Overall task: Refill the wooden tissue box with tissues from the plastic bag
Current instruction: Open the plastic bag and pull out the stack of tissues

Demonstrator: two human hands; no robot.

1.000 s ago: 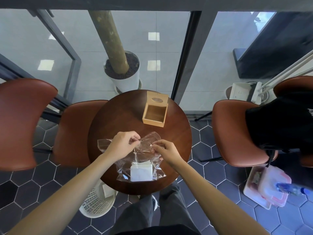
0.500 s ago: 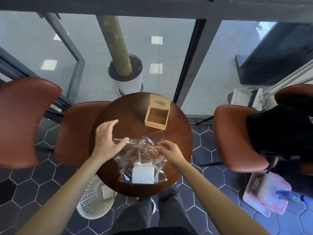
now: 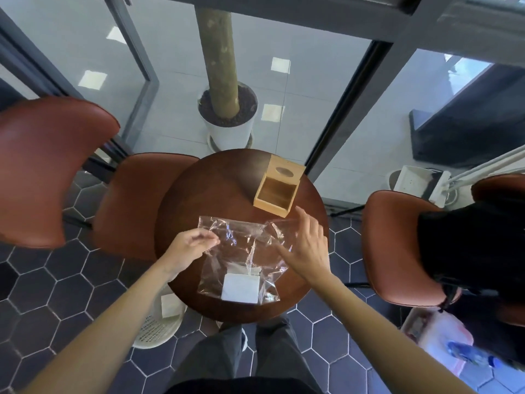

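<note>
A clear plastic bag [image 3: 241, 248] lies crumpled on the near half of the round table [image 3: 199, 200]. A white stack of tissues [image 3: 241, 288] sits inside the bag at its near end. The wooden tissue box [image 3: 275, 194] stands open and empty at the far right of the table, its lid with an oval hole tilted up behind it. My left hand [image 3: 189, 250] pinches the bag's left side with fingers drawn together. My right hand [image 3: 308, 245] hovers over the bag's right upper corner, fingers spread, between bag and box.
Brown chairs [image 3: 136, 206] stand left of the table, and another brown chair [image 3: 397, 251] to the right carries a black bag [image 3: 477, 245]. A white basket [image 3: 159, 328] sits under the table's left edge. A pink-white container [image 3: 437, 334] lies on the floor at right.
My right hand has let go of the bag's mouth and spread its fingers, moving up and right. My left hand has closed onto the bag's left side. The bag lies flatter.
</note>
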